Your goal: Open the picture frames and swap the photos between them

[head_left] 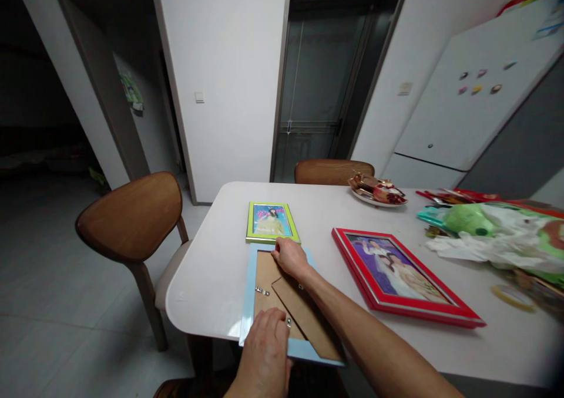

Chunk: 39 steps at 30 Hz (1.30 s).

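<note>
A light blue picture frame lies face down at the near edge of the table, its brown backing board and stand showing. My left hand grips the frame's near edge, fingers bent over the board beside a small metal clip. At the far end of the board, my right hand has its fingers pinched together near the top edge; anything between them is hidden. Touching the blue frame's far side is a green frame with a photo. A larger red frame lies face up to the right.
On the white table are a plate of wrapped items at the back, plastic packaging and a tape roll at the right. One wooden chair stands left, another behind the table.
</note>
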### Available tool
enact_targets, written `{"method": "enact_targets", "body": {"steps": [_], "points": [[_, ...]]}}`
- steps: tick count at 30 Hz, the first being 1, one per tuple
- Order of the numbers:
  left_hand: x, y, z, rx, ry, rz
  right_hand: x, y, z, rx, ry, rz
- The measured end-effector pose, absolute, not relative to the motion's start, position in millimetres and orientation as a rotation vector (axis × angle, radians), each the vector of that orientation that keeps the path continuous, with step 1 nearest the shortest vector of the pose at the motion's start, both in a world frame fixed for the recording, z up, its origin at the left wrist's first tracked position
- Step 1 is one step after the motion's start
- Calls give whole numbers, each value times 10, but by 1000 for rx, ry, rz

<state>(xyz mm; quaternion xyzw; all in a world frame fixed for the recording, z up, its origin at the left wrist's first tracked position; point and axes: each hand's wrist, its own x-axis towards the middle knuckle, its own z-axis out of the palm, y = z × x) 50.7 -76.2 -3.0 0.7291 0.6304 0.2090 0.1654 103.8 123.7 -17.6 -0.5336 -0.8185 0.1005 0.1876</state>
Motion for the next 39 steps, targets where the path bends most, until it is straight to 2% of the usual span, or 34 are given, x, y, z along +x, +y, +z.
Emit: {"method": "enact_targets", "body": {"steps": [14, 19, 23, 26, 30, 35, 39], "points": [[430, -818, -137, 2127, 1764, 725, 1197, 1217, -143, -1300, -2035, 595], [283, -868, -86, 2091, 1604, 1005, 1534, 1215, 102, -1255, -1701, 660], [300, -922, -23, 1652, 1488, 1404, 1676, 959, 68, -1220, -1289, 1077], [380, -934, -60, 1126, 1379, 1641, 1583, 628, -80, -1199, -1337, 1415], [443, -943, -153, 632, 1244, 1763, 1474, 376, -207, -1153, -1581, 1300], [480, -992, -216, 207, 1031, 1585, 1598, 371, -249, -1199, -1732, 1085], [527, -1020, -233, 152, 1013, 1510, 1706, 346, -238, -1226, -1823, 946]]}}
